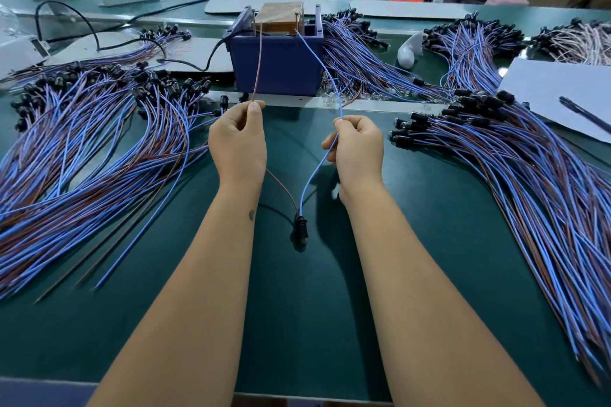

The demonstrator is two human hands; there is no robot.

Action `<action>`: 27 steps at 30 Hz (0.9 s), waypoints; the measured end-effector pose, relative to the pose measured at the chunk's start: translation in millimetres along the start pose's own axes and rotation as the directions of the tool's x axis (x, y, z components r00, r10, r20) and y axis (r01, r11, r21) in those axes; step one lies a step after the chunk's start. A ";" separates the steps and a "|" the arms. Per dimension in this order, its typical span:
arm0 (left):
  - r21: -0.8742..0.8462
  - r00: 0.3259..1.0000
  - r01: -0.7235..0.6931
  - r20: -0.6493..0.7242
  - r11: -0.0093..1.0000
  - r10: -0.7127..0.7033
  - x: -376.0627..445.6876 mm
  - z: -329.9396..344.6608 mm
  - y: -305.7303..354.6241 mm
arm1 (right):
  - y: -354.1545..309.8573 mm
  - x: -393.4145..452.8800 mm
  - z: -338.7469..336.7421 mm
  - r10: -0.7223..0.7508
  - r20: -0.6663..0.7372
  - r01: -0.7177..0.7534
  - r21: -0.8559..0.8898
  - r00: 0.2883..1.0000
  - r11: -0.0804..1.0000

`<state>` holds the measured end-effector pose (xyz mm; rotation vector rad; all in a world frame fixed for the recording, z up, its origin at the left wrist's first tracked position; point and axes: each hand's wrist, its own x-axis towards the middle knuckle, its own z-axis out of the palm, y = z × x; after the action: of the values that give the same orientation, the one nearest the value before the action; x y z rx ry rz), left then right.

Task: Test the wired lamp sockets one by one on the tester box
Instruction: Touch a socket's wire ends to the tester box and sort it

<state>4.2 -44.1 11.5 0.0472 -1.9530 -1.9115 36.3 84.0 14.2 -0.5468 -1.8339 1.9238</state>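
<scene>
Brown wire (257, 63) pinched in my left hand (238, 139), blue wire (325, 76) in my right hand (357, 145); either tip could have slipped off the tester box (279, 66) contacts.

2 hands (238, 139), 1 tester box (277, 66), 1 held socket (300, 230)

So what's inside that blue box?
A brown block sticks up out of the blue box. The brown wire and the blue wire reach up to its top. The walls hide whatever lies deeper inside.
</scene>
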 end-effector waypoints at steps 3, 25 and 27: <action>-0.033 1.000 0.012 -0.020 0.999 -0.013 1.4 -0.5 -1.2 | 0.0 -0.6 -0.2 0.002 -0.002 -0.002 0.007 1.000 1.000; -0.129 0.985 0.156 -0.054 0.979 -0.164 5.1 -3.3 -2.2 | -0.1 0.2 1.0 0.029 -0.001 -0.029 0.027 1.000 0.999; -0.116 0.986 0.153 -0.054 0.981 -0.160 4.8 -3.4 -2.2 | -0.1 0.0 1.3 0.025 -0.004 -0.025 0.027 1.000 0.999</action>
<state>0.2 -49.0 10.6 0.2332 -1.8461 -2.0896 35.6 83.0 14.3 -0.5671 -1.8036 1.9598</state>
